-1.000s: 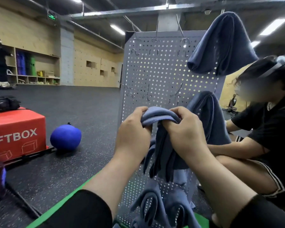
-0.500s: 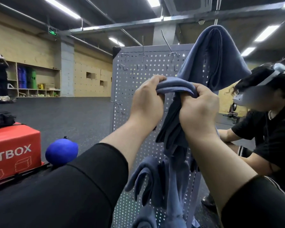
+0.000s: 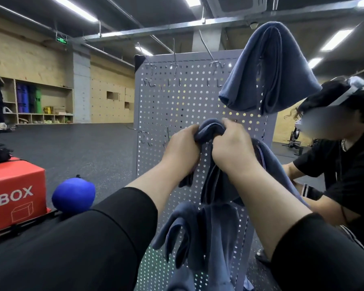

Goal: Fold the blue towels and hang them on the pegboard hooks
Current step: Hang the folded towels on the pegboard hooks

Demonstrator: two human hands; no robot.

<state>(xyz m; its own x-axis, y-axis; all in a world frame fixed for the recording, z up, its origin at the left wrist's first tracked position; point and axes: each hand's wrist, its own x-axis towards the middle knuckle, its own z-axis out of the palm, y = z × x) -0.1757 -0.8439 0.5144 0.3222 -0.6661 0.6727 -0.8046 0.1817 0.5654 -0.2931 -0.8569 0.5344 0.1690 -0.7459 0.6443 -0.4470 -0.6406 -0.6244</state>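
Both hands hold one folded blue towel [image 3: 210,131] up in front of the gray pegboard [image 3: 177,106]. The left hand [image 3: 182,147] grips the left side of the fold, with its fingers curled round the cloth. The right hand [image 3: 232,149] grips the right side the same way, with its fingers tucked over the top of the fold. The rest of the towel hangs down loose between the two arms. The fold sits close to the middle row of hooks [image 3: 145,136], but I cannot tell if it is on a hook, because the hands hide that spot. Another blue towel [image 3: 269,70] already hangs high on the right side of the board. A third towel [image 3: 198,232] hangs lower down. The hooks are thin, and the towel is thick and bunched up. So the fold could miss the hook and slide off when the hands let go. The heavy loose end could also pull it down to the floor [image 3: 82,152]. It might bump the lower towel off too. A person in black [image 3: 345,160] crouches just right of the board, and a blue ball [image 3: 73,195] sits by a red box [image 3: 13,190].
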